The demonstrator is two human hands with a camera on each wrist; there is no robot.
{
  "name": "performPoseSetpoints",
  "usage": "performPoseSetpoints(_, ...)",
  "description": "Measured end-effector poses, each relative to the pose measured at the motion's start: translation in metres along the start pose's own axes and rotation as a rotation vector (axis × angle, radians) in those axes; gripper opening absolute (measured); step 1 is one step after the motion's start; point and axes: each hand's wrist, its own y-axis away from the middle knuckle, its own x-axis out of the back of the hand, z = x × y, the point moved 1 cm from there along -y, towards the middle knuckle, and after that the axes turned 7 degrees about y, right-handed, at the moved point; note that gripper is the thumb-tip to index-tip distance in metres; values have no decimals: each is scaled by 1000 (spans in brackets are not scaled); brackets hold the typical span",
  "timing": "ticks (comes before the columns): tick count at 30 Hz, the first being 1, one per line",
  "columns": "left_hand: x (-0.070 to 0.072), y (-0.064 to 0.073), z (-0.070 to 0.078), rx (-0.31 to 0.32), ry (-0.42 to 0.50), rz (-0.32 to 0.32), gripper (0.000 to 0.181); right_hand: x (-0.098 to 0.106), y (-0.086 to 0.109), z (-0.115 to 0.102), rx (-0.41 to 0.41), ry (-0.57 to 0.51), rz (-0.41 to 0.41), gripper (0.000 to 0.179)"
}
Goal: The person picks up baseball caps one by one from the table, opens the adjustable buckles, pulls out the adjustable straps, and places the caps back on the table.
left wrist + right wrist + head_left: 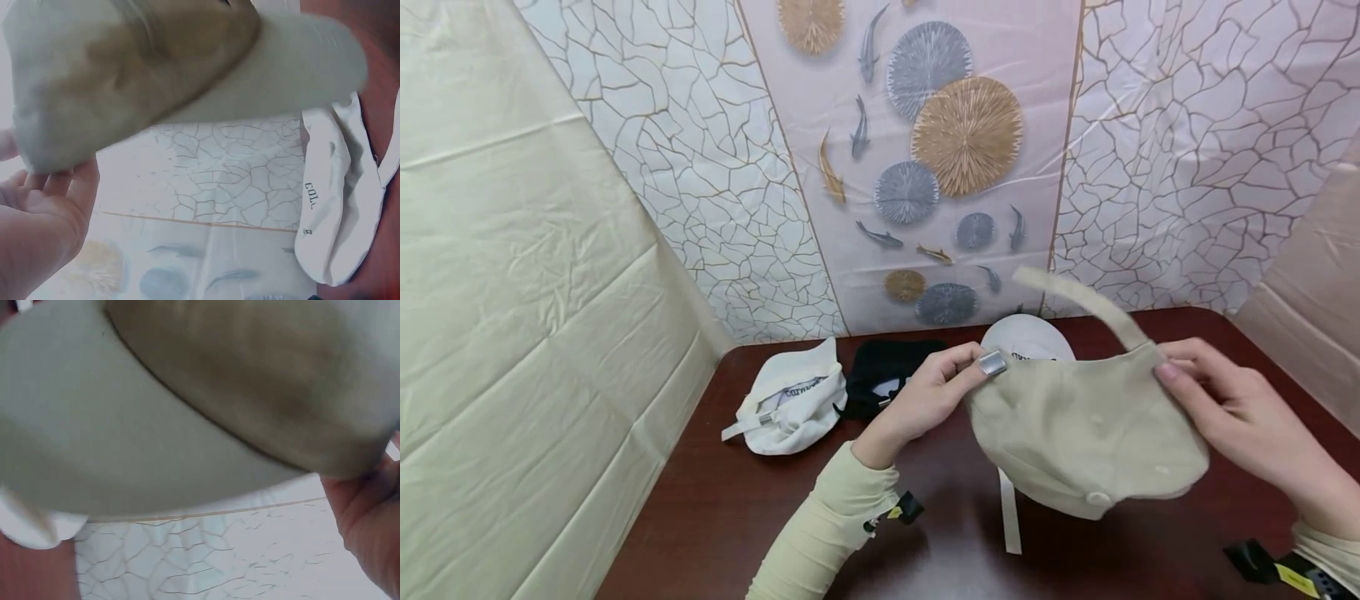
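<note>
A beige baseball cap (1082, 425) is held up above the table, its top button toward me and its crown hanging low. My left hand (921, 404) pinches the cap's rim on the left, thumb by a silver metal buckle (992, 362). On the other side my right hand (1243, 412) grips the rim, its thumb on the outer cloth. A loose strap (1093, 307) curves up and left from the right-hand side of the opening. In the left wrist view the brim (306, 69) points away from the left hand. The right wrist view is mostly filled by the brim (119, 437).
At the back left a white cap (797, 429) with dark lettering lies on the dark red table (715, 517). Next to it is a black cap (880, 358). Another white cap (1028, 333) is partly hidden behind the beige one. A pale strap (1010, 517) shows below it. Patterned cloth hangs behind.
</note>
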Motion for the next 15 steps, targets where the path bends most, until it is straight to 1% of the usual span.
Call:
performPoseSetpoints(2, -1, 3, 2, 3, -5, -15, 16, 4, -1, -2, -39, -8, 44, 25)
performPoseSetpoints(4, -4, 5, 4, 9, -7, -36, 14, 7, -2, -4, -59, -21, 63, 23)
performPoseSetpoints(9, -13, 13, 7, 57, 39, -88, 11, 15, -3, -11, -76, -11, 57, 23)
performPoseSetpoints(12, -17, 23, 9, 109, 59, -119, 12, 18, -6, -15, -76, 31, 26, 24)
performPoseSetpoints(15, -21, 38, 11, 176, 102, -166, 13, 21, -12, -17, -34, 118, -61, 26)
